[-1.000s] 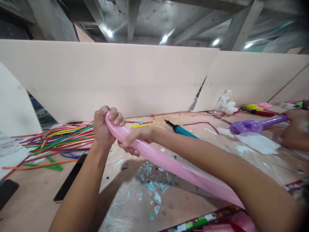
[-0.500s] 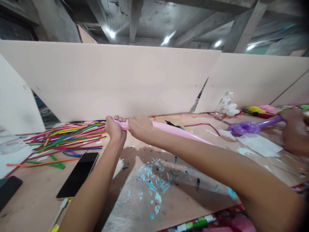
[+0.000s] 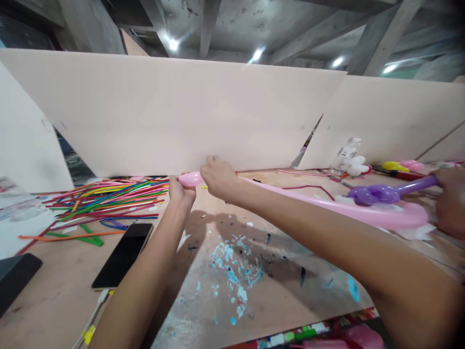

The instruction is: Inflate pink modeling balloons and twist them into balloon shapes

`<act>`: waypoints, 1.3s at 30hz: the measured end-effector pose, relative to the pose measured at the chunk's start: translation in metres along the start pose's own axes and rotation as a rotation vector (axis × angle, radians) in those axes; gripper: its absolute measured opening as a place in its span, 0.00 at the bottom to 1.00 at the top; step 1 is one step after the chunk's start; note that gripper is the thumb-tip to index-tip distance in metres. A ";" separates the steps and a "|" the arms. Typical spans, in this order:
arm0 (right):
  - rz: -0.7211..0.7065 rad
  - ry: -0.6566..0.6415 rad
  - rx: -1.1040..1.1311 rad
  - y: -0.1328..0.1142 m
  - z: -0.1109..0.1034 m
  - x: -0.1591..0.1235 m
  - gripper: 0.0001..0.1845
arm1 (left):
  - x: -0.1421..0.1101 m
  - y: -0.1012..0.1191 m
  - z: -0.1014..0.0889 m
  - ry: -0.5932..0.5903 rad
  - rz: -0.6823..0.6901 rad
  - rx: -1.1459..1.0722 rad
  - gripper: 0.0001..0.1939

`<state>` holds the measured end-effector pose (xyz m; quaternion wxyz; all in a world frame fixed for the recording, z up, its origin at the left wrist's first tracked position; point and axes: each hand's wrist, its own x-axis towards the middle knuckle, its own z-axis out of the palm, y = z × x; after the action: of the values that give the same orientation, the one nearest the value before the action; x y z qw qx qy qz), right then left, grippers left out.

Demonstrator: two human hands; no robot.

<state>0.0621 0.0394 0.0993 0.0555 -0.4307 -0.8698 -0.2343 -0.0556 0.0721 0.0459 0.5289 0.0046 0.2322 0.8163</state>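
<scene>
A long pink modelling balloon (image 3: 381,215) stretches from my two hands across the table to the right, passing behind my right forearm. My left hand (image 3: 182,193) is closed around the short, rounded segment at the balloon's left end. Just to the right, my right hand (image 3: 219,177) grips the balloon with its fingers curled, and the bulging segment shows between the two hands. Whether the balloon is twisted inside my right hand is hidden. Loose uninflated balloons (image 3: 119,198) in many colours lie in a bundle left of my left hand.
A black phone (image 3: 123,256) lies beside my left forearm. At the right, another person's hand (image 3: 450,201) holds a purple twisted balloon (image 3: 378,194). A plastic bottle (image 3: 347,154) and a white balloon flower (image 3: 357,166) stand near the pale upright board (image 3: 181,116).
My hands have moved apart, with the right hand shifting right and up, exposing more of the end segment. The balloon's far end has come into view at the right.
</scene>
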 end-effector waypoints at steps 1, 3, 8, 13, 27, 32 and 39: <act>-0.006 0.006 0.007 0.005 0.000 0.001 0.13 | -0.002 -0.001 0.001 -0.006 -0.005 -0.006 0.09; -0.032 0.008 0.023 0.011 0.001 0.001 0.16 | -0.006 -0.001 0.001 -0.015 -0.019 -0.008 0.10; -0.045 -0.045 0.048 0.010 0.006 -0.011 0.19 | -0.008 -0.001 -0.003 -0.027 -0.073 0.027 0.09; -0.021 0.027 -0.034 0.006 0.009 -0.013 0.16 | -0.007 -0.004 -0.007 -0.033 -0.096 0.059 0.08; -0.212 0.147 -0.102 0.024 0.046 -0.012 0.14 | 0.004 -0.020 -0.027 0.007 -0.129 0.159 0.08; -0.094 0.263 -0.018 0.027 0.070 -0.005 0.18 | 0.011 -0.033 -0.038 0.011 -0.130 0.185 0.10; -0.114 0.298 0.136 0.017 0.095 -0.028 0.18 | 0.028 -0.048 -0.059 0.027 -0.103 0.252 0.11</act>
<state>0.1032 0.0712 0.0133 0.1996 -0.3361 -0.8889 -0.2388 -0.0415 0.0902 -0.0316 0.5623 0.0482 0.3398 0.7524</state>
